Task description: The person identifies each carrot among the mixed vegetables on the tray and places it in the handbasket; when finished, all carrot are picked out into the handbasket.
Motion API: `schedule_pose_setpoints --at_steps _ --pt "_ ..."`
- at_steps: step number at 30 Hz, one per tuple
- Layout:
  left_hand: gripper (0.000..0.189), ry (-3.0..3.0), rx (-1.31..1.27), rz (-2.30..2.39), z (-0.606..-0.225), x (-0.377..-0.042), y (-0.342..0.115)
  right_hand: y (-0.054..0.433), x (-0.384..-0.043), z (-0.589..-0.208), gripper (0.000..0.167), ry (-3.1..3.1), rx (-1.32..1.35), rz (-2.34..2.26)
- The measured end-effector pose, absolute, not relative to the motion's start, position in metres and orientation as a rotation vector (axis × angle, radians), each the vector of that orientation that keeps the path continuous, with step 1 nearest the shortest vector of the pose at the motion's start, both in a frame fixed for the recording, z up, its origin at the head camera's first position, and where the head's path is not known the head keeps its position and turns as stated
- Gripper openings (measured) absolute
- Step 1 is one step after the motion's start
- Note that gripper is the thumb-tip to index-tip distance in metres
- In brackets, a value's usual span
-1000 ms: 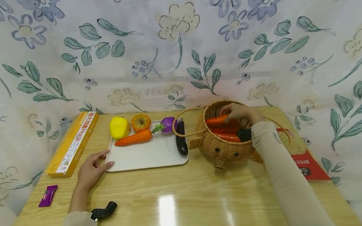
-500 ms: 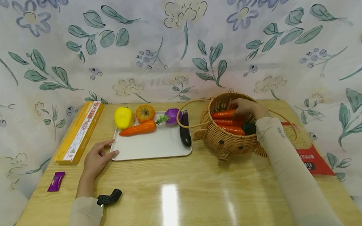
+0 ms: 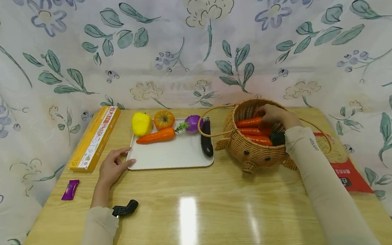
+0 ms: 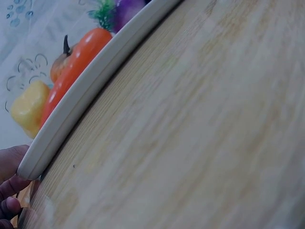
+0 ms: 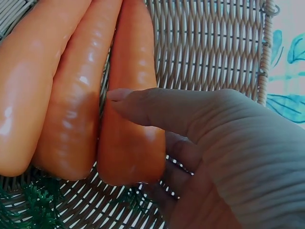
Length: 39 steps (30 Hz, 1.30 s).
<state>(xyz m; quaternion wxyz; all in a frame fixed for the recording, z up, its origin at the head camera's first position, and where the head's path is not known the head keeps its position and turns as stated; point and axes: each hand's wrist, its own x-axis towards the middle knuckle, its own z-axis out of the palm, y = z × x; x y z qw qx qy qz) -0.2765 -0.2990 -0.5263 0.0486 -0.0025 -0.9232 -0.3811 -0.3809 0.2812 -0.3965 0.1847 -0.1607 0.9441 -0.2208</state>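
Note:
In the head view my right hand reaches into a round wicker basket with an animal face. Three carrots lie side by side there. The right wrist view shows my thumb on the outermost carrot, with the fingers behind it, pinching it. My left hand holds the near left corner of a white tray, thumb and forefinger at its rim. On the tray are a yellow bell pepper, a small pumpkin, a carrot, a purple round vegetable and an eggplant.
A yellow pasta box lies left of the tray, with a purple wrapped candy nearer the front. A red food bag lies partly behind the right sleeve. The basket's handle overlaps the tray's right end. Floral cloth hangs behind.
The head view has shifted, moving the scene slightly. My right hand stays in the basket, its fingers settled on the far carrot. The left hand keeps its place at the tray corner.

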Motion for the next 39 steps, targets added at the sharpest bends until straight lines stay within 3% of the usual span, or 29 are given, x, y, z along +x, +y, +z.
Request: schedule_pose_setpoints --at_steps 15,29,39 --pt "0.054 -2.795 -0.041 -1.154 -0.527 -0.269 -0.3 0.271 -0.383 -0.391 0.04 2.767 -0.536 -0.605" --pt "0.054 -2.793 -0.057 -1.151 -0.524 -0.269 -0.298 0.244 -0.366 -0.34 0.036 2.745 -0.687 -0.748" --pt "0.054 -2.804 -0.07 -1.114 -0.526 -0.268 -0.3 0.18 -0.345 -0.319 0.039 2.767 -0.895 -0.973"
